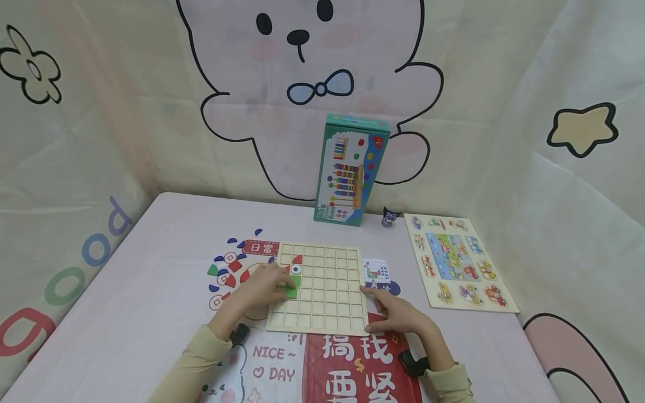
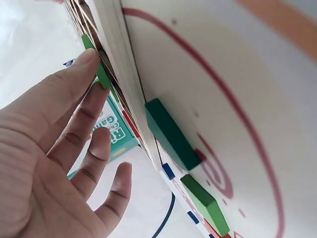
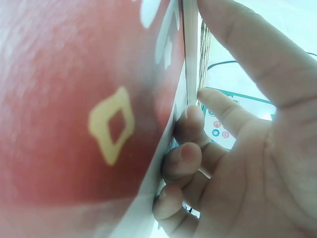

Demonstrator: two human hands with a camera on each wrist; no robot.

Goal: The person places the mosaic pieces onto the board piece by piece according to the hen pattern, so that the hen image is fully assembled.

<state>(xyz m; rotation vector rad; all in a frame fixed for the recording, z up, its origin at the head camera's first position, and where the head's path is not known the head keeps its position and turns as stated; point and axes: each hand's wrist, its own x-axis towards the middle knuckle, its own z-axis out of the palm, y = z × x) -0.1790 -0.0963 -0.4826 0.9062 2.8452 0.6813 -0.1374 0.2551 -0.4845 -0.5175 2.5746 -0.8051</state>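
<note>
A pale wooden grid board (image 1: 327, 291) lies on the table. My left hand (image 1: 262, 285) is over its left side, with thumb and index finger pinching a green tile (image 2: 103, 75) at the grid. Just beyond sit another green tile (image 1: 296, 280), a white tile with an eye (image 1: 295, 270) and a red quarter-round piece (image 1: 298, 259). At the board's right edge, my right hand (image 1: 400, 313) rests spread, its thumb near the front corner and index fingertip farther up. The other fingers of that hand are loosely bent below the edge in the right wrist view.
Loose red, blue and green pieces (image 1: 213, 270) lie left of the board. A pattern card (image 1: 376, 271) is by its right edge. Farther back stand a green game box (image 1: 347, 173) and a small dark figurine (image 1: 388, 217). A picture puzzle board (image 1: 456, 263) lies right.
</note>
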